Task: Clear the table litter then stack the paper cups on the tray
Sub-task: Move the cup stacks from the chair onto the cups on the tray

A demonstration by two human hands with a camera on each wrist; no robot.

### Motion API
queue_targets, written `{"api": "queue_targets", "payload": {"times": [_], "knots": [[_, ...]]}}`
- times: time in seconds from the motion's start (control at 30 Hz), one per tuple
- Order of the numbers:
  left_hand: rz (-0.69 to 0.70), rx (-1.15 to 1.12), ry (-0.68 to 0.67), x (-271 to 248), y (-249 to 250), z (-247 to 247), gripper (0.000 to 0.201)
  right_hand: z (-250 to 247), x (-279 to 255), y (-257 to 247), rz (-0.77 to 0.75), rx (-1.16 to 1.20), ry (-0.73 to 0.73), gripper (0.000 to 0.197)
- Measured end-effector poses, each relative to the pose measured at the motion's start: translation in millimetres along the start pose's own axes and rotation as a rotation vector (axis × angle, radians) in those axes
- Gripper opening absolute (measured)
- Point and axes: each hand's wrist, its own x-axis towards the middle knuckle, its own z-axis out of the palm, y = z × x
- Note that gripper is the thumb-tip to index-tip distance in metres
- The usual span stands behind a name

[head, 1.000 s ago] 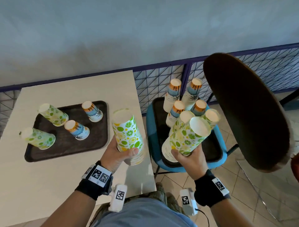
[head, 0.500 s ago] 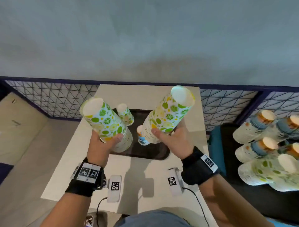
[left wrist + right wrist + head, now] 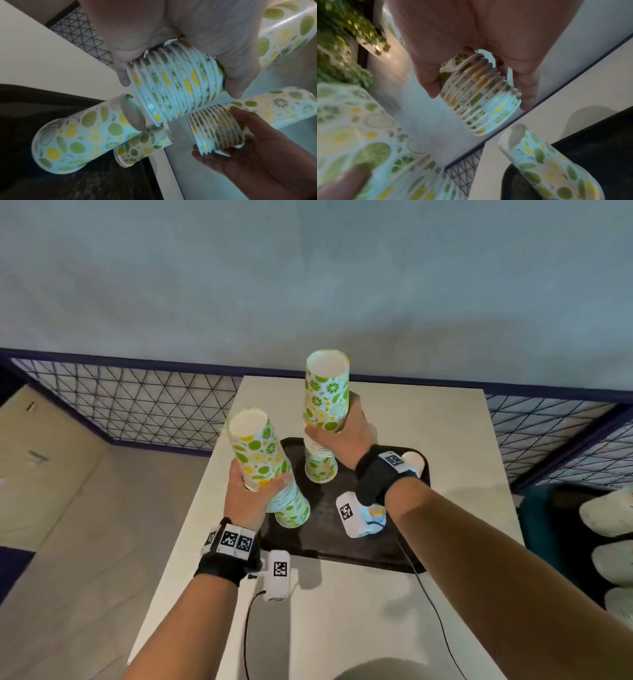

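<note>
Each hand grips a tall stack of paper cups. The left hand (image 3: 247, 497) holds its stack (image 3: 261, 460) at the left edge of the dark tray (image 3: 359, 546) mid-frame. The right hand (image 3: 349, 436) holds its stack (image 3: 325, 405) over a cup (image 3: 321, 470) standing there. The counter (image 3: 342, 628) shows no litter. More cups (image 3: 608, 510) wait at the right edge, so stacking looks unfinished.

Both forearms are bare. A black wrist strap (image 3: 228, 563) is worn at the left wrist, topped by white tags printed with black square codes. At its 3 o'clock a white camera block (image 3: 279, 578) is mounted, with a thin black cable. A matching black strap (image 3: 380, 474) and white coded block (image 3: 356, 517) are worn on the right wrist, its cable trailing toward 5 o'clock.
</note>
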Motion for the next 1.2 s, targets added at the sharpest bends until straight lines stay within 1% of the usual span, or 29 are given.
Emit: {"api": "queue_targets", "payload": {"times": [0.17, 0.33, 0.4, 0.43, 0.5, 0.53, 0.57, 0.7, 0.77, 0.83, 0.9, 0.97, 1.03, 1.13, 1.2], "knots": [[-0.052, 0.021, -0.043, 20, -31, 1, 0.088, 31, 20, 20, 0.053, -0.093, -0.013, 0.094], [-0.132, 0.09, -0.091, 28, -60, 2, 0.092, 44, 24, 46, 0.148, -0.121, -0.025, 0.093], [-0.182, 0.178, -0.119, 29, -73, -2, 0.092, 47, 23, 53, 0.187, -0.177, -0.025, 0.098], [-0.198, 0.259, -0.126, 30, -78, -5, 0.093, 48, 22, 55, 0.209, -0.217, -0.027, 0.1], [-0.209, 0.472, -0.131, 33, -87, -11, 0.098, 49, 21, 57, 0.238, -0.276, -0.036, 0.095], [-0.224, 0.517, -0.124, 33, -89, -12, 0.1, 49, 22, 57, 0.24, -0.299, -0.037, 0.091], [-0.231, 0.513, -0.122, 34, -89, -12, 0.101, 48, 23, 55, 0.233, -0.324, -0.036, 0.088], [-0.222, 0.52, -0.137, 32, -80, -8, 0.104, 48, 24, 51, 0.231, -0.387, -0.051, 0.086], [-0.228, 0.52, -0.143, 29, -73, -7, 0.107, 46, 21, 48, 0.237, -0.383, -0.076, 0.089], [-0.233, 0.514, -0.136, 23, -67, -7, 0.112, 40, 16, 43, 0.23, -0.376, -0.096, 0.096], [-0.271, 0.483, -0.11, 14, -63, -8, 0.115, 28, 8, 36, 0.215, -0.375, -0.104, 0.101], [-0.337, 0.502, -0.075, -2, -59, -10, 0.104, 10, -6, 31, 0.168, -0.347, -0.086, 0.099], [-0.368, 0.589, -0.078, -24, -55, -12, 0.086, -15, -27, 32, 0.094, -0.294, -0.008, 0.088], [-0.361, 0.667, -0.207, -64, -46, -10, 0.049, -62, -69, 46, -0.032, -0.227, 0.184, 0.054], [-0.318, 0.681, -0.302, -91, -41, -1, 0.03, -100, -105, 58, -0.085, -0.15, 0.297, 0.029]]}}
